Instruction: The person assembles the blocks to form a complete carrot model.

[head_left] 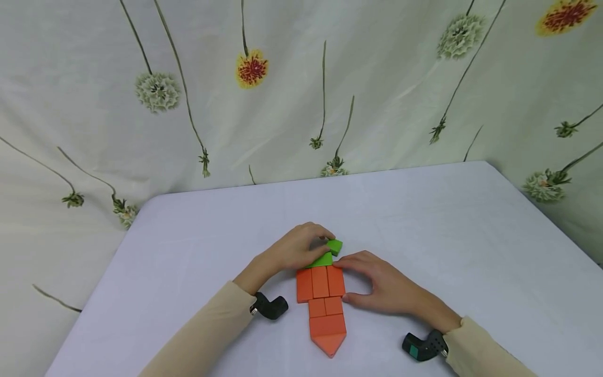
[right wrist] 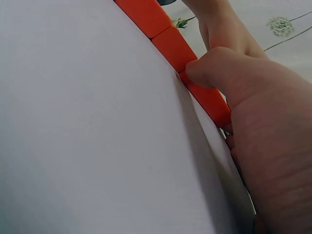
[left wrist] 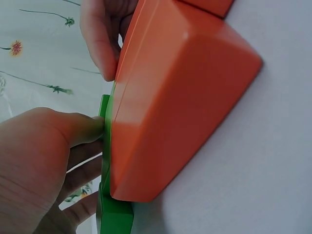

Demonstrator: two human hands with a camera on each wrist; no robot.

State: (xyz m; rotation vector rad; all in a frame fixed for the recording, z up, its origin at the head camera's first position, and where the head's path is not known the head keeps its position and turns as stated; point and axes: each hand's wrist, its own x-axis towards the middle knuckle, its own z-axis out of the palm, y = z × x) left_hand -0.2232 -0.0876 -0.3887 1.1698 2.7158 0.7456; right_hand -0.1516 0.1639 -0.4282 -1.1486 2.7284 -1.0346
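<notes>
An arrangement of flat orange blocks (head_left: 320, 283) lies on the table, tapering to a triangular block (head_left: 330, 343) at the near end. Green blocks (head_left: 323, 259) adjoin its far end, with a small green block (head_left: 335, 246) beyond them. My left hand (head_left: 301, 246) pinches that small green block between thumb and fingers; the left wrist view shows its thumb (left wrist: 87, 127) against green. My right hand (head_left: 386, 285) spans the rightmost orange block (head_left: 336, 281), thumb (right wrist: 207, 68) at its near corner and fingertips at its far end. The left hand partly hides the green pieces.
The table (head_left: 226, 241) has a pale cloth cover. Behind it hangs a flower-patterned cloth (head_left: 282, 120). Dark wrist cameras sit on the left wrist (head_left: 270, 306) and right wrist (head_left: 424, 345), near the table surface.
</notes>
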